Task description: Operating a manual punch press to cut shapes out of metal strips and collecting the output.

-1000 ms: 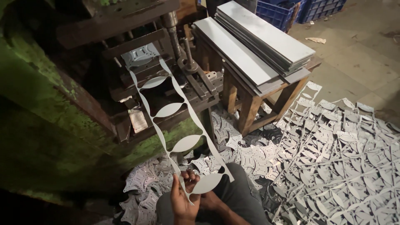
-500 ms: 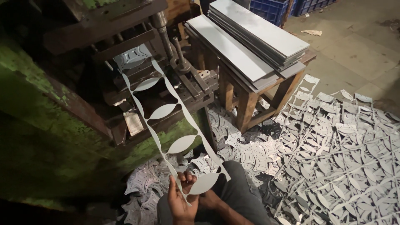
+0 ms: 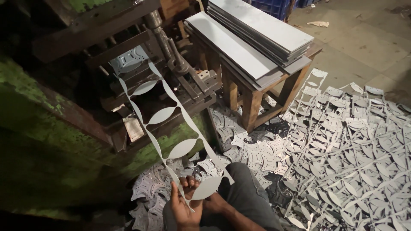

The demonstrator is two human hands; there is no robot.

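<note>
Up in the upper left of the frame stands a heavy press machine (image 3: 141,64), its green paint worn and dark. Right of it, at the top centre, a wooden desk (image 3: 252,100) carries a stack of grey metal sheets (image 3: 257,30). Across the right half, the floor (image 3: 368,42) is strewn with a heap of punched scrap strips (image 3: 351,158), and stamped blanks (image 3: 252,154) lie piled near the desk's legs. From the press a long punched metal strip (image 3: 165,115), with leaf-shaped webs between its cut-outs, slants down to the bottom centre. There the left hand (image 3: 182,205) is clamped on the strip's lower end, fingers curled around its edge. The right hand (image 3: 212,202) sits just behind the strip's last web, mostly hidden, so I cannot tell its grip.
</note>
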